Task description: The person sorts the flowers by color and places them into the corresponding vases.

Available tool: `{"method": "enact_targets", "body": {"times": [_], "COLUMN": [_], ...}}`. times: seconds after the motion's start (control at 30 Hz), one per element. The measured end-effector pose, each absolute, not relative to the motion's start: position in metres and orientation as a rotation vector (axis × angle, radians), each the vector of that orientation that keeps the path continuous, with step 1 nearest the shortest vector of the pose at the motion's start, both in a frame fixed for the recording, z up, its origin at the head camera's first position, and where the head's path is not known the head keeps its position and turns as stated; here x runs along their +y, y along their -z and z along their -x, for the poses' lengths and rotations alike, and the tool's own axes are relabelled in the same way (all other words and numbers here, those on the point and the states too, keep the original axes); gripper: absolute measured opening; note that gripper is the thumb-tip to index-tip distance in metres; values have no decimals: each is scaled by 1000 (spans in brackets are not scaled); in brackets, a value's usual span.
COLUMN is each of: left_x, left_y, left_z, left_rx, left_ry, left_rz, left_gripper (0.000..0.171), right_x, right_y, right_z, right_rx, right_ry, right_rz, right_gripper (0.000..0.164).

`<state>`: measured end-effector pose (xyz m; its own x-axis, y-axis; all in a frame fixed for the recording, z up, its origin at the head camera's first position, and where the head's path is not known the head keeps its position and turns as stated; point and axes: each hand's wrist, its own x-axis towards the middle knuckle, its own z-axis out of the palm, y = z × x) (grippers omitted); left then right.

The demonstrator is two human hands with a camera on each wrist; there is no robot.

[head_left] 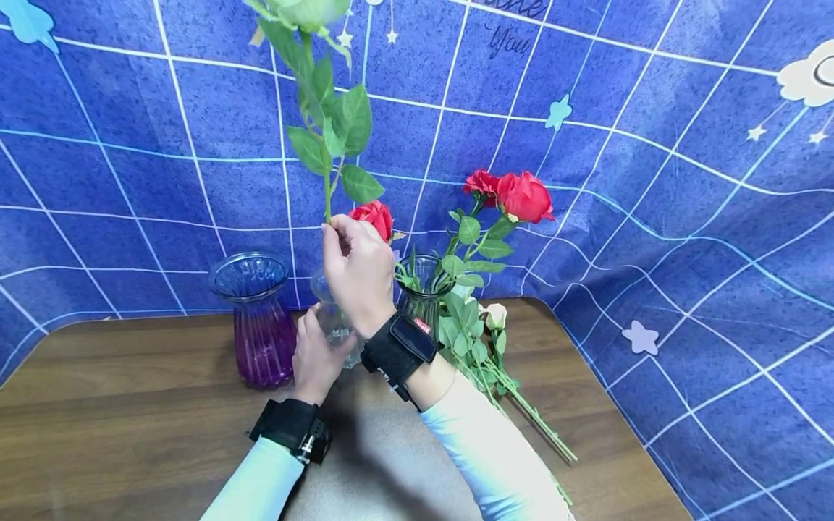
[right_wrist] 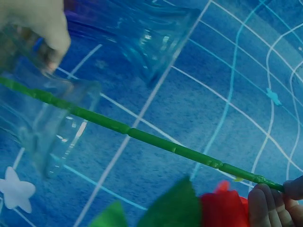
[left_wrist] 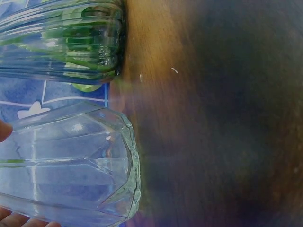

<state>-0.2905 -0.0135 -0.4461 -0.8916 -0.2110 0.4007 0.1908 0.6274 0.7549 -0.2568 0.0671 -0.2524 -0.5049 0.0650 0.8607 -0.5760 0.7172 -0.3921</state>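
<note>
Fingers (right_wrist: 265, 206) of the right hand (head_left: 361, 269) pinch the stem (right_wrist: 151, 141) of a pale, near-upright rose (head_left: 335, 134), whose bare lower length runs down into the mouth of the clear vase (left_wrist: 71, 179) gripped below by the left hand (head_left: 318, 362), between a purple vase (head_left: 260, 340) and a dark-rimmed vase (head_left: 420, 305).

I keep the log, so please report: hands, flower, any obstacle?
Right fingers pinch stem of pale flower. Lower stem inside clear vase. Left fingers grip that vase. Nothing visibly blocking.
</note>
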Motion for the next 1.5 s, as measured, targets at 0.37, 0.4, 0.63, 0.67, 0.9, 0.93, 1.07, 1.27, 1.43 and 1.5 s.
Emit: {"method": "enact_targets", "body": {"times": [0.37,0.4,0.63,0.67,0.9,0.93,1.07,1.27,1.43,1.5], "left_x": [-14,-14,-14,-14,-14,-14,-13,-12,-13,-13], "left_y": [442,443,446,446,445,445,445,444,444,443], "left_z": [291,291,291,291,291,291,291,290,289,289], "left_rx": [-2459,-2461,-2422,-2422,-2439,-2437,-2431,-2443,-2438,-2438], "left_ry": [1209,1207,1202,1200,1194,1192,1194,1203,1207,1204], "left_rz": [-72,-74,-47,-46,-72,-76,-83,-81,-84,-85], "left_gripper": [87,86,84,84,83,83,83,83,83,83], "right_x": [70,71,79,80,85,86,89,92,93,94], "right_y": [276,277,284,286,296,297,300,303,303,303], "right_z": [273,275,289,291,299,300,305,308,310,310], "right_rx": [-2061,-2064,-2092,-2099,-2144,-2148,-2172,-2200,-2194,-2188], "right_ry": [-869,-874,-966,-979,-1034,-1040,-1024,-1044,-1074,-1093], "right_rz": [-314,-304,-227,-222,-203,-198,-182,-110,-48,-27], "right_gripper": [15,15,15,15,16,16,16,16,16,16]}}
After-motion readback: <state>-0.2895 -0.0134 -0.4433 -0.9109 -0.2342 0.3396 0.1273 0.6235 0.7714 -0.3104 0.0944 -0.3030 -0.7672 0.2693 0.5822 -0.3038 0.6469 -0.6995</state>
